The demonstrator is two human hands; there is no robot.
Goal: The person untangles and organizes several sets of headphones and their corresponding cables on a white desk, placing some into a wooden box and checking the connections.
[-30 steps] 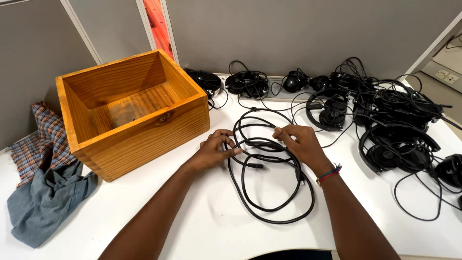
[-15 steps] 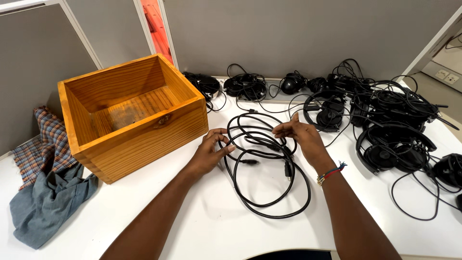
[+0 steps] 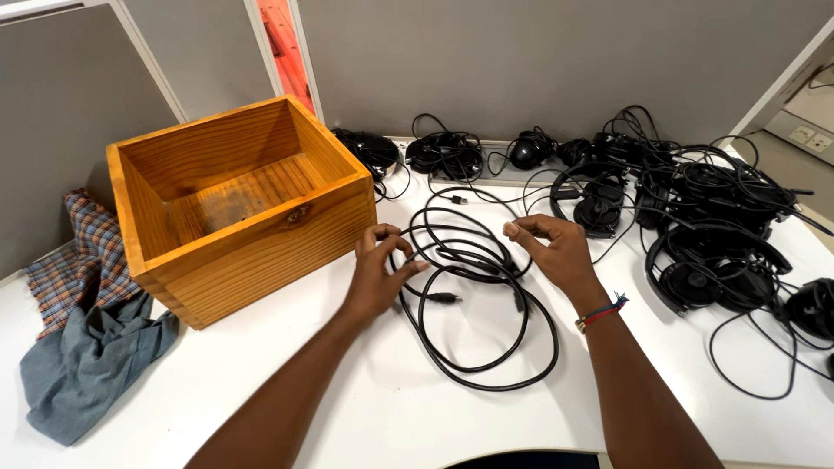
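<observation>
I see the coiled black cable (image 3: pixel 473 304) on the white desk (image 3: pixel 365 408), centre, loops loose. Left hand (image 3: pixel 380 274) at its 9 o'clock edge, fingers curled around strands. Right hand (image 3: pixel 556 252) at 1 o'clock, fingertips pinched on a strand. Empty wooden box (image 3: pixel 243 204) at 10 o'clock; black headsets (image 3: pixel 712 226) piled at 2 o'clock.

Glossy wooden box (image 3: pixel 234 208), seemingly rubbery cable (image 3: pixel 486 347)

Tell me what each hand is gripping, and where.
Both grip the coiled black cable: left hand on the coil's left side, right hand pinching its upper right loops.
</observation>
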